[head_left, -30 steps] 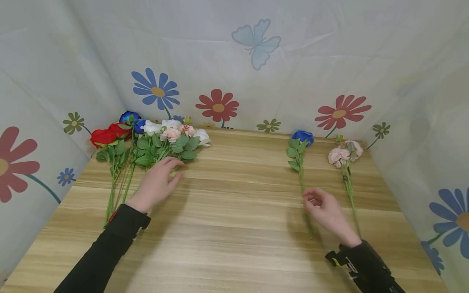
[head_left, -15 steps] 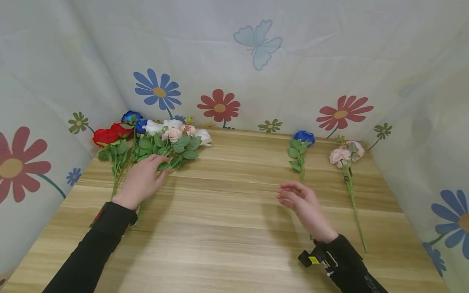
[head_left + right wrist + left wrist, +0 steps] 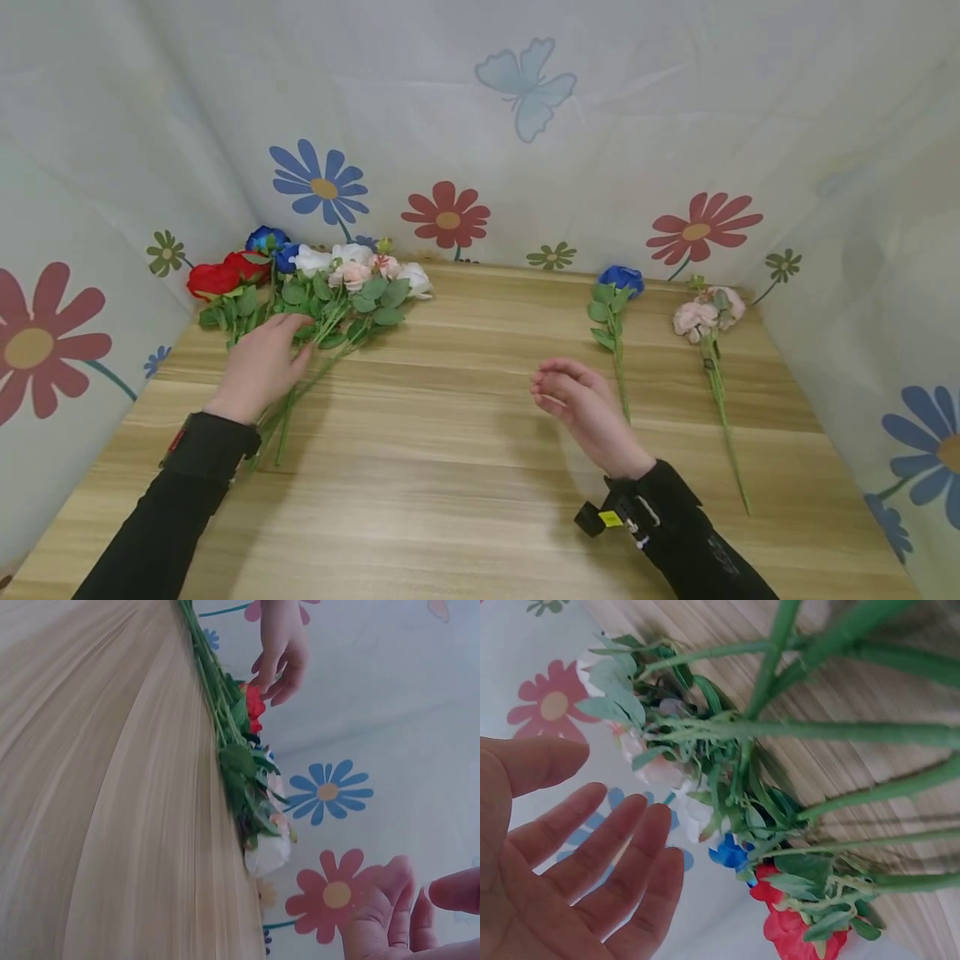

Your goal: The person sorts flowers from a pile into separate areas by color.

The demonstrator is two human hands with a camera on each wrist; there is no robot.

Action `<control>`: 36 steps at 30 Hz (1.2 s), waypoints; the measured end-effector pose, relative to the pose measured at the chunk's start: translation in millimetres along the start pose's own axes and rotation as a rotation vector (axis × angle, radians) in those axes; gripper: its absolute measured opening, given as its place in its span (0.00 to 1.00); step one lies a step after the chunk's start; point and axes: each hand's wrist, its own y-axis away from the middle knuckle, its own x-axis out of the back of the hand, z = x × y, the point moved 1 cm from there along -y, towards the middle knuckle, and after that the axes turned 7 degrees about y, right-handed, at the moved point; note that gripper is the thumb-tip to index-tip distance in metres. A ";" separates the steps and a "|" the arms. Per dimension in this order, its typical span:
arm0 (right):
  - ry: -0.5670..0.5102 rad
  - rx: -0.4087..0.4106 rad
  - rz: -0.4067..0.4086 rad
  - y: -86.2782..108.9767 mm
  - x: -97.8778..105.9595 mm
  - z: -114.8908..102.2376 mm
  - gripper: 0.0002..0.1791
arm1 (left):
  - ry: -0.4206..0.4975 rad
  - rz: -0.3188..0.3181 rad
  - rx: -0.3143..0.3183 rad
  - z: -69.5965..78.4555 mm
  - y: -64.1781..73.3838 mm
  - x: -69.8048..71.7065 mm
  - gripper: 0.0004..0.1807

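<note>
My left hand (image 3: 258, 367) hovers above the stems of the flower group on the left, its fingers loosely spread and holding nothing. In the left wrist view the palm and fingers (image 3: 641, 866) show apart from the stems. That group has red roses (image 3: 213, 279), blue roses (image 3: 267, 240), white flowers (image 3: 311, 260) and pale pink flowers (image 3: 351, 275) with green leaves. My right hand (image 3: 592, 417), fingers slightly bent and holding nothing, is over the table, left of a single blue rose (image 3: 621, 282). It overlaps the lower part of that rose's stem in the head view.
A pale pink flower stem (image 3: 696, 320) lies at the right of the wooden table (image 3: 450, 433). White cloth (image 3: 600, 150) printed with flowers and a butterfly rises behind the table and along both sides. A small black device (image 3: 590, 518) is strapped to my right wrist.
Both hands have moved left: the left one from beside the pink flowers to over the stems, the right one away from the blue rose's stem. The flowers lie as before.
</note>
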 end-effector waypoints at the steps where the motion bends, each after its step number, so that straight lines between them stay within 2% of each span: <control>1: -0.005 -0.001 -0.002 -1.1 -2.9 -0.4 0.07 | 0.000 -0.007 0.008 -1.5 0.0 1.4 0.20; 5: -0.015 -0.009 -0.022 -5.3 -13.8 -0.7 0.07 | -0.007 -0.046 0.055 -8.0 -0.1 5.7 0.21; 10: 0.017 -0.021 -0.065 -7.2 -23.4 3.3 0.08 | -0.009 -0.151 0.129 -17.3 1.5 6.7 0.23; 14: 0.022 -0.031 -0.071 -6.8 -26.6 7.8 0.07 | -0.007 -0.226 0.163 -22.1 5.3 5.6 0.22; 26: 0.037 -0.061 -0.095 -5.4 -28.5 15.2 0.08 | 0.021 -0.356 0.180 -31.3 11.2 -1.9 0.20; 36: 0.044 -0.061 -0.125 -3.9 -27.7 17.3 0.06 | 0.022 -0.392 0.165 -35.8 12.3 -5.7 0.14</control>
